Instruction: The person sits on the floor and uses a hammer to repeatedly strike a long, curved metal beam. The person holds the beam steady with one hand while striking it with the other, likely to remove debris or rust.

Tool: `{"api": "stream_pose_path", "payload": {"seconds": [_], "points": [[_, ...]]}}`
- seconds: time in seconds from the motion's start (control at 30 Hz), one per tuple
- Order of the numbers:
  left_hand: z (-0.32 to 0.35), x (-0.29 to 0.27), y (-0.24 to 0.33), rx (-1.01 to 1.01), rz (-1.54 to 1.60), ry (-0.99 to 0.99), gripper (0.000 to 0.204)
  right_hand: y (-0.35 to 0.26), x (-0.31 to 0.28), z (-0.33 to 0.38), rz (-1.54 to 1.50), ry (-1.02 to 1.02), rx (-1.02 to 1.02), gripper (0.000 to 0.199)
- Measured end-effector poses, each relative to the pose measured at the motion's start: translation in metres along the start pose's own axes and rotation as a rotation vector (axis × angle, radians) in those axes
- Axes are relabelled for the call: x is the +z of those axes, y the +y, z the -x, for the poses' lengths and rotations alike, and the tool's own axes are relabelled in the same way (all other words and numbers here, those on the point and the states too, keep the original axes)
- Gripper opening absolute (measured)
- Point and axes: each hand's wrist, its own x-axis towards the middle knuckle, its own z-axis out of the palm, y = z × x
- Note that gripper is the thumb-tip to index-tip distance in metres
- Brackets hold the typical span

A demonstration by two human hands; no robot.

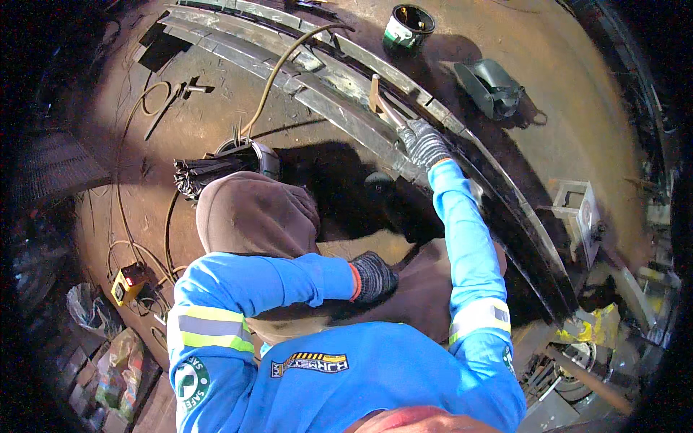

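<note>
Two gloved hands sit well apart: the right hand (424, 143), above and right of the frame's centre, is wrapped round the handle of a hammer (390, 113), apparently so that its head reaches out over the curved metal bars (325, 103). Near the centre, the left hand (375, 277) lies curled over the brown trousers (433, 289), perhaps for balance; I cannot tell whether it holds anything. Slim and pale-handled, the hammer has a narrow brownish head, while the grey bars, streaked bright and dark, sweep from upper left to lower right.
</note>
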Motion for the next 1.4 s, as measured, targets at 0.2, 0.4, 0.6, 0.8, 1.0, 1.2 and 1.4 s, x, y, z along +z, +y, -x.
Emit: {"api": "stream_pose_path", "payload": {"seconds": [0.2,0.4,0.6,0.8,1.0,1.2,1.4], "points": [[0.005,0.014,-0.002,-0.026,0.026,0.035,0.021,-0.016,-0.006,0.009,-0.341,0.18,-0.154,0.035],[0.0,0.012,0.0,-0.028,0.011,0.085,0.022,-0.01,-0.018,0.022,-0.15,0.061,-0.021,0.044],[0.01,0.01,-0.008,-0.051,0.047,0.008,0.023,-0.011,0.01,0.02,-0.121,-0.014,0.111,0.045],[0.006,-0.01,0.004,-0.019,0.037,-0.031,0.022,-0.001,-0.012,0.033,-0.505,0.204,-0.037,0.038],[0.001,0.017,-0.004,-0.023,0.063,0.13,0.021,-0.017,-0.02,0.02,-0.199,-0.018,0.012,0.039],[-0.003,0.027,-0.007,0.022,0.044,0.114,0.02,-0.085,-0.062,-0.014,-0.483,0.24,-0.228,0.034],[-0.006,0.016,-0.005,-0.026,0.055,0.221,0.016,-0.101,-0.008,-0.056,-0.37,0.475,-0.233,0.045]]}}
